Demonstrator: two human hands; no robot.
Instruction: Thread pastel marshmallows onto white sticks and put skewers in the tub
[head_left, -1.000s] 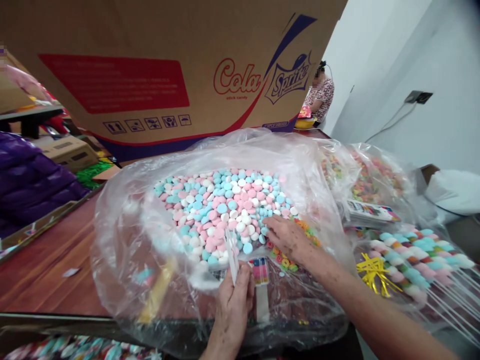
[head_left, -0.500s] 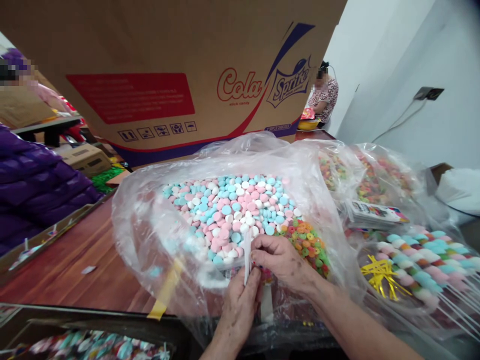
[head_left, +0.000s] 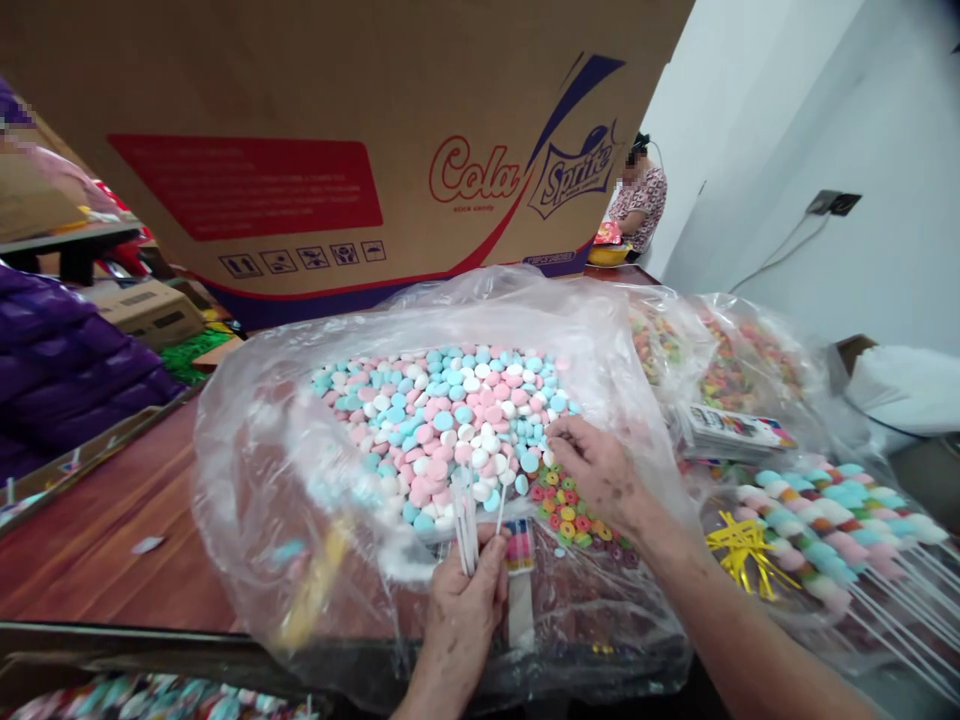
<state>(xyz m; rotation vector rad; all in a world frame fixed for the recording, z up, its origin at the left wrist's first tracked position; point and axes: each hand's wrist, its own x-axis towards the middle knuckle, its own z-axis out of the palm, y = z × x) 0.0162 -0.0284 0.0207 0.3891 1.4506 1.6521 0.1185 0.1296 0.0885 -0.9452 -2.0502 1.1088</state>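
Observation:
My left hand [head_left: 466, 592] is closed around several thin white sticks [head_left: 465, 525], which point up and away from me. One stick stands apart from that bunch, held near the thumb. My right hand [head_left: 592, 465] is over the right edge of a heap of pink, blue and white round candies [head_left: 450, 415]. Its fingers are curled together at the candies, and whatever lies between the fingertips is too small to make out. Below it lie small ring-shaped candies [head_left: 568, 510] in green, orange and red. Clear plastic sheeting [head_left: 255, 420] surrounds both heaps.
A large cardboard box [head_left: 300, 90] stands behind the candies. To the right are candy skewers [head_left: 832, 530], yellow ties [head_left: 742, 550], stacked printed cards [head_left: 735, 428] and bagged ring candies [head_left: 742, 360]. An open box of wrapped sweets [head_left: 150, 695] sits front left. Another person [head_left: 641, 200] works behind.
My right hand has left the sticks and moved up and right to the candy heap. My left hand keeps the sticks, now lower and slightly left. The whole view has shifted a little.

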